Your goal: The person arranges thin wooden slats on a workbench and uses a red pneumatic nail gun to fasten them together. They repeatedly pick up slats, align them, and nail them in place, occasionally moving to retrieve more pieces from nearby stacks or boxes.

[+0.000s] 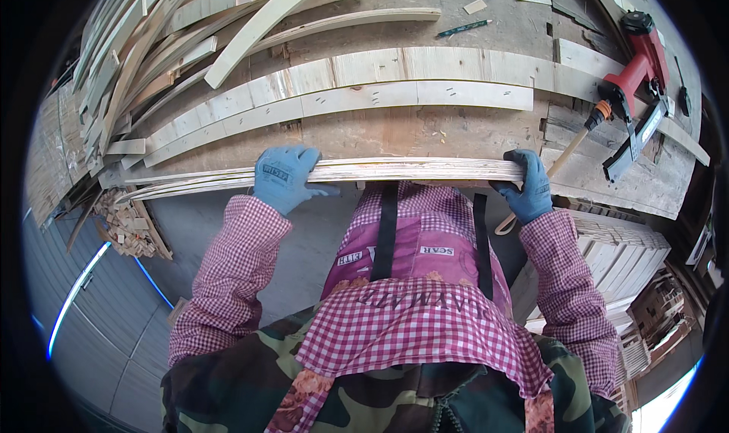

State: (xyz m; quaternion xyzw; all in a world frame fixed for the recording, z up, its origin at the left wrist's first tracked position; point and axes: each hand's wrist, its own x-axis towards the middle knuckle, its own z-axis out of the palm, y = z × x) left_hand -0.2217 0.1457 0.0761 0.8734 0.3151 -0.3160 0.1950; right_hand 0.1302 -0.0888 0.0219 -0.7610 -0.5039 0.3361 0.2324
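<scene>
A stack of thin wooden strips (410, 170) lies on edge along the near side of the workbench, with its layered edges toward me. My left hand (287, 178), in a blue work glove, is wrapped around the stack left of its middle, thumb along the near side. At the stack's right end my right hand (528, 184), gloved the same way, grips it with the fingers over the top. Just beyond lie joined wooden strips (357, 96) bearing short dark staple-like marks. To the right rests a red and black nail gun (642, 64) with an orange-fitted hose.
Many loose wooden strips (137, 45) pile up at the far left. A dark green pencil (464, 29) lies on the workbench (486, 133). Wood offcuts (133, 224) heap on the floor at left, and stacked pale boards (615, 243) stand at right.
</scene>
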